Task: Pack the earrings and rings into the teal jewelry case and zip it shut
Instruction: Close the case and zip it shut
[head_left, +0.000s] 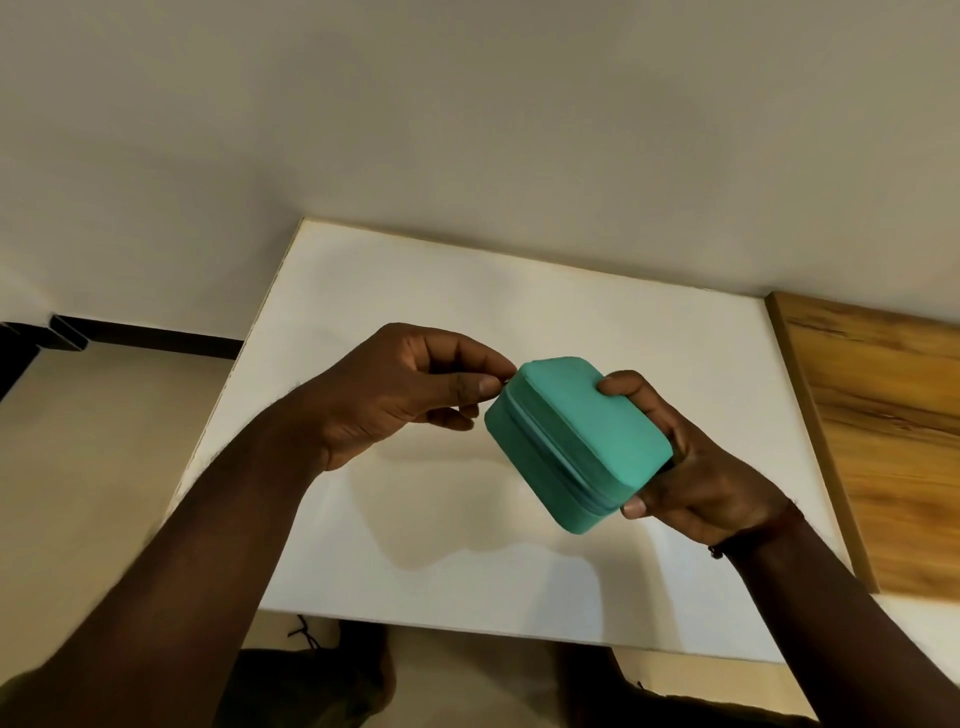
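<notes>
I see the teal jewelry case (582, 441) held tilted in the air above the white tabletop (467, 312), lid closed. Right hand (696, 467) grips its right end, thumb at the near corner. Left hand (395, 395) pinches the tiny zipper pull (505, 383) at the case's far-left corner. Wooden board (883, 441) lies at right.

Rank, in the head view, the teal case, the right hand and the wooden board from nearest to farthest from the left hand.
1. teal case, at the fingertips of the left hand.
2. right hand, gripping the case's right end.
3. wooden board, far right.
</notes>
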